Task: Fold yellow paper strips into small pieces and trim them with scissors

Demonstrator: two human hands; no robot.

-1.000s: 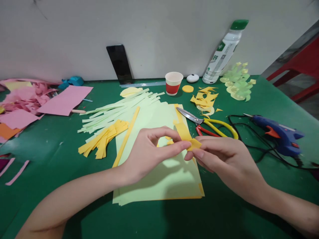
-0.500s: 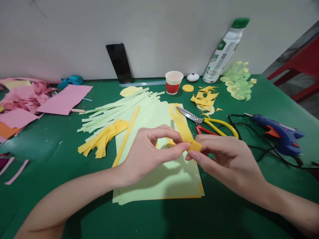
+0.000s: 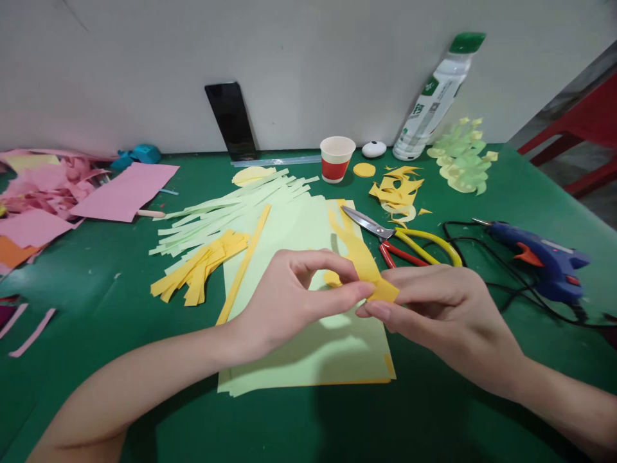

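Between my hands is a yellow paper strip, folded or bent at its near end. My left hand pinches it between thumb and forefinger. On the other side, the thumb and fingers of my right hand close on the strip's near end. Both hands are above pale green paper sheets. A long thin yellow strip lies along the sheets' left side. Left of it sits a bunch of short yellow strips, and behind that a fan of pale green strips.
Scissors and a blue glue gun with a black cord lie at right. Farther back stand a paper cup, a bottle and a phone. Yellow scraps lie beyond the scissors; pink paper is piled at left.
Both hands have shifted slightly toward the right and down with the yellow strip. More of its folded end shows between the fingers. The things on the table stay in place.
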